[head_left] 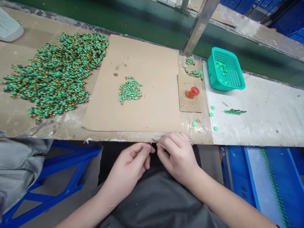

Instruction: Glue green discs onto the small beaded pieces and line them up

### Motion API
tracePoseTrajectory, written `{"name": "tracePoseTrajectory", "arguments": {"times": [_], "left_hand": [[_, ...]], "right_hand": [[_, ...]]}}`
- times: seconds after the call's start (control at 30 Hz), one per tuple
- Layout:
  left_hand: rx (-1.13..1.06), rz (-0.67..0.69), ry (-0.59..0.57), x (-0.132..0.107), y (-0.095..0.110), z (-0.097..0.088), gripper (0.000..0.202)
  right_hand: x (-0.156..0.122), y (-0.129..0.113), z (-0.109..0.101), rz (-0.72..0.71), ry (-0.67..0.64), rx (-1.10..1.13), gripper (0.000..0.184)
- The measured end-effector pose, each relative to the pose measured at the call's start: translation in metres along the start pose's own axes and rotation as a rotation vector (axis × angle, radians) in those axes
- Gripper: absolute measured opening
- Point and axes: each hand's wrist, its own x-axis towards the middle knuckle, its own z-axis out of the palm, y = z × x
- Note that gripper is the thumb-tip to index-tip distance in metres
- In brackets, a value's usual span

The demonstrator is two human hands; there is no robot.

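Note:
Close to the table's front edge, my left hand (133,163) is closed in a pinch, with thumb against forefinger. A tiny piece seems to sit at its fingertips, too small to name. Just to the right, my right hand (179,155) is closed on a thin pointed metal tool (154,140), whose tip points at the left fingertips. Most of that tool is hidden by the fingers. Beyond the hands, a small heap of green parts with yellow and dark ends (130,90) lies on a cardboard sheet (156,110).
A large pile of the same parts (59,76) covers the left side. Right of the cardboard are a red cup (193,92), loose green discs (194,123), a row of green parts (235,111) and a green basket (237,84) with discs. A metal post (199,28) rises behind.

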Motion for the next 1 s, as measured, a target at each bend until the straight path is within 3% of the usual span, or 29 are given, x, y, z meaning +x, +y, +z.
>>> {"name": "tracePoseTrajectory", "arguments": {"times": [1.0], "left_hand": [[0.066, -0.050, 0.055, 0.0000, 0.0007, -0.0026, 0.068]], "right_hand": [[0.0023, -0.0025, -0.0005, 0.055, -0.013, 0.056, 0.025]]}}
